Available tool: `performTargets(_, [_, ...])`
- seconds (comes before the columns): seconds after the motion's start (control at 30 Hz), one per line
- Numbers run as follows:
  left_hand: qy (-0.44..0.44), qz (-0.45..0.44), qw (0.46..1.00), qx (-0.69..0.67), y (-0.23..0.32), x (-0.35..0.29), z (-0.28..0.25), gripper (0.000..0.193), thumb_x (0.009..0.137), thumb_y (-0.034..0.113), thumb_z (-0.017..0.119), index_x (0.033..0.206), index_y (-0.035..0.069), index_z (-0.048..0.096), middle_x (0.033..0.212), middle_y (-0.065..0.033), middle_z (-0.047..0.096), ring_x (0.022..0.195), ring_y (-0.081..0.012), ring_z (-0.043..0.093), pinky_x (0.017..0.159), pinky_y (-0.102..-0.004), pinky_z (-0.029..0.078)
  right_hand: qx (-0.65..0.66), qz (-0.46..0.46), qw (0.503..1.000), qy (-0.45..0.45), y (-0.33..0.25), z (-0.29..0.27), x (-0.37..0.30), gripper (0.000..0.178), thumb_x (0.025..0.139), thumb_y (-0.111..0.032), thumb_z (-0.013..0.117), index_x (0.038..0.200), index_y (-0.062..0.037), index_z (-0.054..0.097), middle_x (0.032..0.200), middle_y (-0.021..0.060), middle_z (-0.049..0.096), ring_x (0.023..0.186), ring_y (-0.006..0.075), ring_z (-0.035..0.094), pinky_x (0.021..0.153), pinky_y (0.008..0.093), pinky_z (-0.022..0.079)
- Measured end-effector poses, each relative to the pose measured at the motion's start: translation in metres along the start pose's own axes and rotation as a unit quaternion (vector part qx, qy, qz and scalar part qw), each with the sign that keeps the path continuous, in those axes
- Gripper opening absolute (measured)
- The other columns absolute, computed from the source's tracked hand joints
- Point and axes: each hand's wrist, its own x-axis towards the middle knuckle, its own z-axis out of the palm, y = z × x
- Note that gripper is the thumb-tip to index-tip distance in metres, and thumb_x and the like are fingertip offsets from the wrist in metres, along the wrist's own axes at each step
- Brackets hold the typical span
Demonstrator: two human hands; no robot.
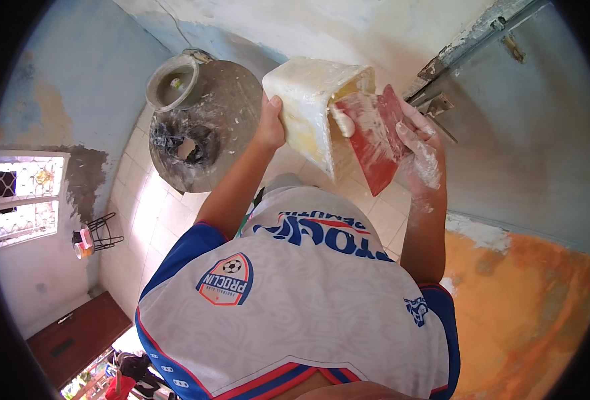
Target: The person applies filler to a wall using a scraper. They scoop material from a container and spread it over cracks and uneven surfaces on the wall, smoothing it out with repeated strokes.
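Note:
My left hand (272, 125) grips the side of a square whitish plastic bucket (300, 107), tipped so its open mouth faces right. Smears of white paste coat its rim and yellowish inside. In my right hand (423, 153) is a red plastering float (373, 137), its flat face streaked with white. The float's left edge is at the bucket's mouth, where a thick lump of white paste (343, 123) clings. White paste also covers the fingers and thumb of my right hand. The bottom of the bucket's inside is hidden.
Left of the bucket stands a round grey table (231, 100) with a grey basin (173, 83) and a crumpled black plastic bag (185, 143). A grey door (528, 127) and a patchy orange wall (521, 307) are at right. A small black-legged stand (105, 232) sits far left by the window.

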Motion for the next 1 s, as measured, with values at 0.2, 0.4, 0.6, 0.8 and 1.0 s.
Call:
performTargets(0.2, [0.064, -0.077, 0.991, -0.085, -0.018, -0.014, -0.022, 0.067, 0.099, 0.052, 0.047, 0.143, 0.002, 0.042, 0.133, -0.0149, 0.059, 0.123, -0.0254, 0.058, 0.105, -0.0406, 0.048, 0.089, -0.001, 0.995, 0.036, 0.014, -0.005, 0.013, 0.051, 0.097, -0.002, 0.056, 0.145, 0.0078, 0.040, 0.141, 0.0174, 0.055, 0.127, 0.0231, 0.058, 0.108, 0.0353, 0.047])
performTargets(0.4, [0.126, -0.174, 0.970, -0.117, -0.017, -0.016, -0.025, 0.073, 0.100, 0.060, 0.029, 0.150, 0.008, 0.040, 0.148, -0.0135, 0.051, 0.133, -0.0319, 0.052, 0.113, -0.0457, 0.040, 0.225, -0.012, 0.974, -0.033, 0.008, 0.008, 0.035, 0.047, 0.099, -0.001, 0.052, 0.144, 0.0017, 0.042, 0.140, 0.0147, 0.056, 0.130, 0.0235, 0.055, 0.109, 0.0407, 0.046])
performTargets(0.6, [0.125, -0.188, 0.963, -0.149, -0.002, 0.010, -0.034, 0.068, 0.102, 0.056, 0.033, 0.149, 0.007, 0.040, 0.144, -0.0123, 0.054, 0.129, -0.0285, 0.055, 0.111, -0.0428, 0.042, 0.254, -0.135, 0.958, -0.013, -0.034, 0.037, 0.068, 0.048, 0.099, 0.000, 0.051, 0.146, -0.0050, 0.044, 0.142, 0.0118, 0.056, 0.131, 0.0264, 0.054, 0.113, 0.0469, 0.042])
performTargets(0.8, [0.075, -0.167, 0.968, -0.172, 0.005, 0.038, -0.066, 0.066, 0.104, 0.054, 0.034, 0.148, 0.006, 0.040, 0.142, -0.0115, 0.055, 0.127, -0.0276, 0.056, 0.109, -0.0418, 0.044, 0.172, -0.193, 0.966, 0.015, -0.065, 0.056, 0.095, 0.043, 0.094, 0.003, 0.054, 0.137, -0.0012, 0.050, 0.132, 0.0120, 0.061, 0.125, 0.0262, 0.058, 0.110, 0.0445, 0.045])
performTargets(1.0, [0.086, -0.199, 0.959, -0.181, 0.014, 0.046, -0.085, 0.071, 0.103, 0.057, 0.026, 0.152, 0.007, 0.037, 0.148, -0.0117, 0.049, 0.134, -0.0297, 0.049, 0.113, -0.0434, 0.038, 0.098, -0.237, 0.964, 0.069, -0.067, 0.084, 0.106, 0.042, 0.088, 0.003, 0.056, 0.129, -0.0027, 0.053, 0.115, 0.0078, 0.065, 0.105, 0.0190, 0.064, 0.090, 0.0340, 0.053])
